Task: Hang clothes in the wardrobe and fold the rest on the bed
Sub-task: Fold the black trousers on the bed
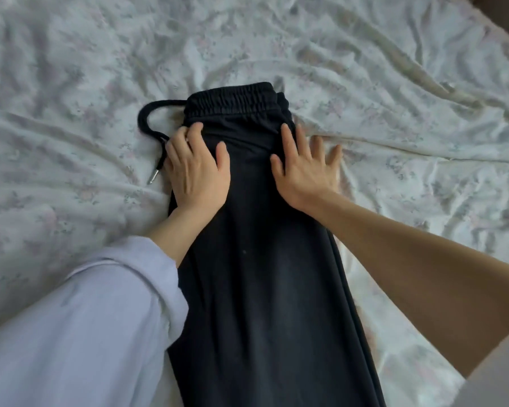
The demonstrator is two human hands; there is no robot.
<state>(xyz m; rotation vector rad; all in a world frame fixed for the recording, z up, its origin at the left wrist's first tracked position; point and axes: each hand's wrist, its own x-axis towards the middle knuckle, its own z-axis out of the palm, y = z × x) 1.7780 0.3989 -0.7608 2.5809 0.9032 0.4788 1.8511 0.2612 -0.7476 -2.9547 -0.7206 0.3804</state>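
Bed (71, 69): A bed filled the whole view, covered by a pale, wrinkled sheet with a faint floral print in pink and grey-green.
Trousers (253, 274): A pair of black jogging trousers lay flat on the sheet in the middle of the scene, folded lengthwise so the legs stacked into one long dark strip. The strip ran from the near edge of the view toward the far side.
Waistband (232, 99): The gathered elastic waistband sat at the far end of the trousers, roughly at the centre of the bed.
Drawstring (152, 133): A black cord looped out from the left end of the waistband onto the sheet and ended in a small metal tip (just left of the left hand).
Left hand (196, 168): It rested palm down on the left edge of the trousers, just below the waistband. The fingers lay loosely bent and close together, touching the cloth, gripping nothing.
Right hand (303, 168): It pressed flat on the right edge of the trousers, fingers straight and spread apart. The thumb and first fingers lay on the black cloth, while the outer fingers reached onto the sheet.
Left sleeve (86, 318): A loose, pale lilac sleeve covered the left arm up to the wrist.
Right forearm (409, 259): It was bare and reached in from the near right.
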